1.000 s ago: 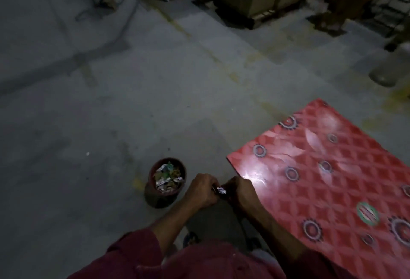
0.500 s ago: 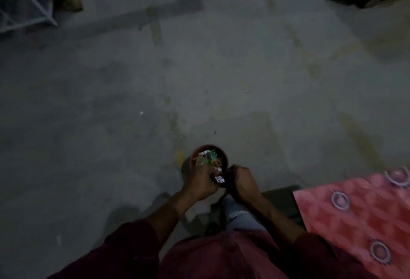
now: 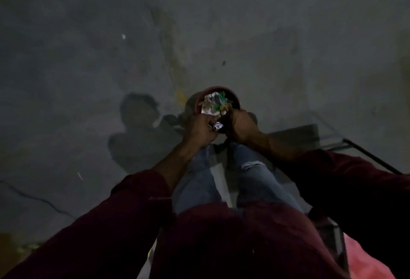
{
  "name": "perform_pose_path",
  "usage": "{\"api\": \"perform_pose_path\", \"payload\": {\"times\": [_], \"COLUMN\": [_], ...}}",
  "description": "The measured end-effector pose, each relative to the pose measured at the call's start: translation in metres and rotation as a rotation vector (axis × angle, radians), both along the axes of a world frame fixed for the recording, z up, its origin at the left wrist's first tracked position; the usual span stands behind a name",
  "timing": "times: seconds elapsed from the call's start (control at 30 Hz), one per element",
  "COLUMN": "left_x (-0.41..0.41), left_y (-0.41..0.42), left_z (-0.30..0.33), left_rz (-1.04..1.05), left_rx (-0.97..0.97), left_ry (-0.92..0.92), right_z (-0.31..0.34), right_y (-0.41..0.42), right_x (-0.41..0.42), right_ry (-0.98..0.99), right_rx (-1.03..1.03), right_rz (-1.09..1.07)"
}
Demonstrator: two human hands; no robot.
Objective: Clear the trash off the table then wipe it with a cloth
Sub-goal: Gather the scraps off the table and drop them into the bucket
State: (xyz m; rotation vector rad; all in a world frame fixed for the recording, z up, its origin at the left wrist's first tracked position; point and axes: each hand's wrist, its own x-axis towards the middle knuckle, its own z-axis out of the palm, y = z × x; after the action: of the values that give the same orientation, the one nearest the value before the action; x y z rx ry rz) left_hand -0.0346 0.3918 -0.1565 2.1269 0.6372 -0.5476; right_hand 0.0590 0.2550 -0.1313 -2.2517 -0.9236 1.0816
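Presently, both hands are held together above the rim of a small red waste bin [image 3: 235, 97] standing on the concrete floor [image 3: 88, 56]. The left hand [image 3: 199, 131] has its fingers curled inward and, with the right hand [image 3: 240, 127], pinches a small crumpled scrap of shiny wrapper [image 3: 218, 126], which sits in the gap between the two hands. The right hand's fingers are likewise curled around that scrap on its far side; the exact finger placement is lost in the low light.

Directly ahead of the hands, the bin is filled near to its rim with crumpled trash [image 3: 214, 103]: white paper, green pieces and brownish bits are distinguishable. The held scrap is at the near edge of the bin opening, just short of the pile.

Below the hands, the person's legs in pale blue jeans [image 3: 250, 176] are visible, with a tear at the knee on the right-hand side. Both forearms emerge from dark maroon sleeves [image 3: 137, 201].

Well back from the right hand, at the lower right corner of the view, a small part of the red tabletop [image 3: 366, 261] shows; its surface detail cannot be made out. To the left of the left hand, the person's shadow [image 3: 137, 132] falls on the floor.
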Motion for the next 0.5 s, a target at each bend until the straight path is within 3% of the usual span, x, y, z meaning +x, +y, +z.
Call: {"api": "perform_pose_path", "payload": {"times": [0.2, 0.5], "left_x": [0.014, 0.028], "left_y": [0.035, 0.057], "left_z": [-0.127, -0.333], "left_rz": [0.011, -0.032], "left_rx": [-0.159, -0.064], "left_ry": [0.028, -0.03], "right_z": [-0.12, -0.321], "right_y": [0.031, 0.042], "right_x": [0.012, 0.015], "right_ry": [0.104, 0.192], "right_rx": [-0.155, -0.248], "right_rz": [-0.137, -0.26]}}
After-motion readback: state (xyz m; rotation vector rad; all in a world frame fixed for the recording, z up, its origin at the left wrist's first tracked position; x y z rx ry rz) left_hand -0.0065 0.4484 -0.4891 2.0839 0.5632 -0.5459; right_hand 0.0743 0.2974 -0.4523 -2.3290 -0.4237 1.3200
